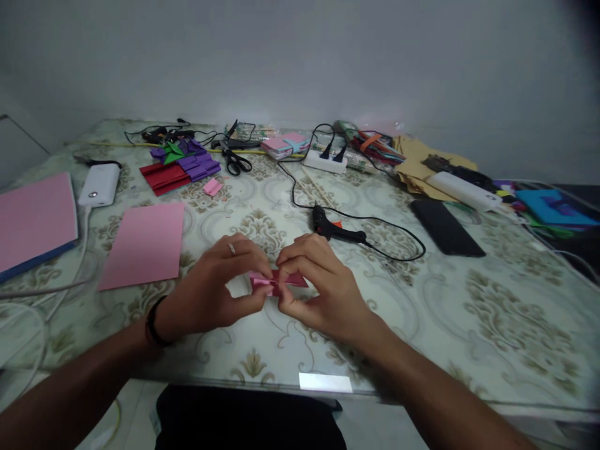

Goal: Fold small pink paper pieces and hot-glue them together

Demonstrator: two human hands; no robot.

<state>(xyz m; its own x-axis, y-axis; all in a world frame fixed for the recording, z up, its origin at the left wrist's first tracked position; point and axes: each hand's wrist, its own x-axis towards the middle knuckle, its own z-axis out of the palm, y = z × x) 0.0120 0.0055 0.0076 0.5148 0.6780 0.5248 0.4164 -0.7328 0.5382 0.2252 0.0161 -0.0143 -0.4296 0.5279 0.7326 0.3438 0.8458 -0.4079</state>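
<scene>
A small folded piece of pink paper [293,279] is pinched between both hands, just above the table near its front. My left hand [220,278] grips its left part between thumb and fingertips. From the other side, my right hand [323,281] pinches it close to the middle, so the fingertips of both hands almost meet. The fingers cover much of the paper and its folds. A flat pink sheet [145,244] lies to the left of my left hand. Beyond my right hand rests a black glue gun [337,228] with its cord looping right.
Red folded paper [164,178], purple folded paper [199,165] and black scissors [237,164] lie at the back left. A white power strip [325,162] sits at the back middle. At right is a black phone [445,228]; at left, a white power bank [99,184] with its cable.
</scene>
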